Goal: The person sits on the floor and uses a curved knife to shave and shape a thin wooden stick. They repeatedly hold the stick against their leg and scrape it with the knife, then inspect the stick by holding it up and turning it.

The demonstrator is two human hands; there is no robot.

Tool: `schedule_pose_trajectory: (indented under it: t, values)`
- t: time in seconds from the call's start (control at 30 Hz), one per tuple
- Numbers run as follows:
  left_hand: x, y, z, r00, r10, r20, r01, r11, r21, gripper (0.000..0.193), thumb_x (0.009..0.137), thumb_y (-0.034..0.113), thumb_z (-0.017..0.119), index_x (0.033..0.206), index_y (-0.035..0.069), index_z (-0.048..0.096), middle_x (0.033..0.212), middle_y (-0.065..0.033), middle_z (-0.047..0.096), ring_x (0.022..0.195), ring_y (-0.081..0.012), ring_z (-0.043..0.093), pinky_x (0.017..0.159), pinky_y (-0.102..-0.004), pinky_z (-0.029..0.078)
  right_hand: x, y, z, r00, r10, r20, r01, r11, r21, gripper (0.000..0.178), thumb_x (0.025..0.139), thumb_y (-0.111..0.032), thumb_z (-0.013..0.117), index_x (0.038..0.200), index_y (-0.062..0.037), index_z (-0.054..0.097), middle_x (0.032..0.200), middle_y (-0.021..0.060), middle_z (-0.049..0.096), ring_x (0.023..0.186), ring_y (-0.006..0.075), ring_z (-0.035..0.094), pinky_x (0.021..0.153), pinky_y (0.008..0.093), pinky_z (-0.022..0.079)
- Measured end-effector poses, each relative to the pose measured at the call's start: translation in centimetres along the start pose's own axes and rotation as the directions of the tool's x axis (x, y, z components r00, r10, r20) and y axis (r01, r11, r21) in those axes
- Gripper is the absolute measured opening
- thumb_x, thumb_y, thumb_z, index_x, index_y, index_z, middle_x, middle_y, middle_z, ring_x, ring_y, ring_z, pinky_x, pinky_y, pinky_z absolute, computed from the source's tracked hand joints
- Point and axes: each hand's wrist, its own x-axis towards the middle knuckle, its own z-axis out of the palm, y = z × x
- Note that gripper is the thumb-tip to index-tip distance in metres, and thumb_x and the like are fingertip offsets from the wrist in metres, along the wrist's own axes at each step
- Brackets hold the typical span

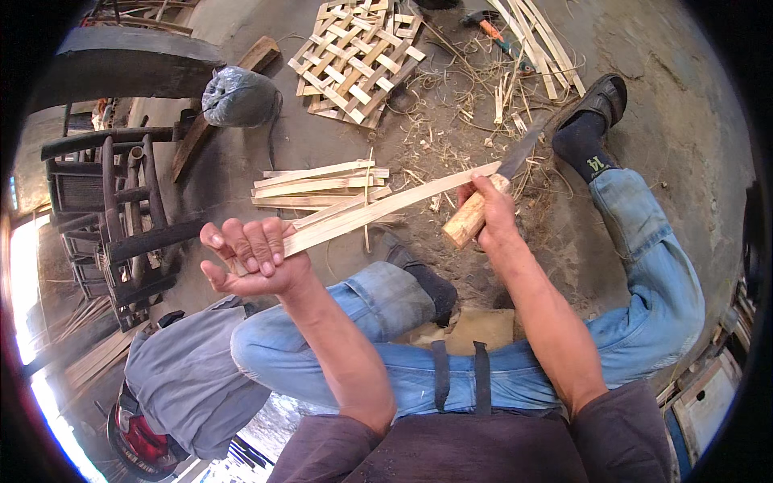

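Note:
My left hand (pixel 266 256) is closed around one end of a long, pale, flat wooden strip (pixel 378 208). The strip slants up to the right, and its far end meets the base of a knife blade (pixel 520 153). My right hand (pixel 498 216) grips that knife by its thick, light wooden handle (pixel 467 223), with the blade pointing away and to the right. The thumb is by the strip's end, but whether it presses the strip to the blade I cannot tell. Beyond the left hand, several similar strips (pixel 314 183) lie on the floor, with a thin stick across them.
At the back are woven strip panels (pixel 358 64), long slats (pixel 538 40) and an orange-handled tool (pixel 493 32). Shavings (pixel 427 149) litter the floor. To the left stand dark wooden chairs (pixel 133 205), a plastic-wrapped bundle (pixel 239 97) and a grey cloth (pixel 185 374). My legs are bent around the work.

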Motion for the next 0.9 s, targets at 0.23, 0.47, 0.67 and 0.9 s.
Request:
schedule_pose_trajectory:
  t: [0.23, 0.47, 0.67, 0.9]
  values:
    - [-0.2, -1.2, -4.5, 0.862, 0.294, -0.413, 0.065, 0.745, 0.664, 0.014, 0.094, 0.021, 0.051, 0.096, 0.008, 0.055, 0.075, -0.0029, 0.054, 0.068, -0.0129, 0.055, 0.063, -0.0237, 0.046, -0.3, -2.0, -1.0, 0.99, -0.125, -0.065, 0.134, 0.979, 0.151, 0.015, 0.086, -0.009, 0.068, 0.095, -0.002, 0.058, 0.078, 0.0088, 0.064, 0.065, 0.0195, 0.063, 0.059, 0.0325, 0.054]
    - [-2.7, -6.0, 3.1, 0.914, -0.38, 0.144, -0.284, -0.345, 0.894, 0.051, 0.081, 0.022, 0.072, 0.126, 0.008, 0.052, 0.125, -0.0126, 0.054, 0.119, -0.0291, 0.048, 0.101, -0.0413, 0.037, 0.6, -8.7, -3.0, 0.848, -0.473, -0.241, 0.451, 0.881, -0.143, 0.016, 0.083, -0.002, 0.067, 0.095, -0.0003, 0.058, 0.078, 0.0083, 0.064, 0.064, 0.019, 0.064, 0.057, 0.0322, 0.053]
    - [-7.9, -7.7, 2.0, 0.384, -0.901, -0.203, -0.049, -0.239, 0.97, 0.045, 0.098, 0.034, 0.054, 0.132, 0.005, 0.05, 0.087, -0.0094, 0.065, 0.068, -0.0284, 0.062, 0.068, -0.0355, 0.052, 0.2, -9.5, -2.3, 0.912, -0.409, -0.034, 0.38, 0.873, -0.305, 0.015, 0.081, -0.003, 0.071, 0.094, -0.0015, 0.063, 0.08, 0.0062, 0.064, 0.065, 0.0157, 0.062, 0.057, 0.0294, 0.052]
    - [-7.1, -4.0, 2.5, -0.148, -0.932, -0.331, 0.589, -0.352, 0.728, 0.053, 0.105, 0.04, 0.035, 0.137, 0.0, 0.048, 0.077, -0.0006, 0.056, 0.061, -0.0094, 0.055, 0.059, -0.0242, 0.049, 1.4, -5.1, -3.4, 0.986, -0.165, 0.025, 0.16, 0.897, -0.412, 0.03, 0.079, -0.013, 0.081, 0.096, -0.0015, 0.059, 0.081, 0.0061, 0.064, 0.063, 0.0145, 0.061, 0.055, 0.0294, 0.054]
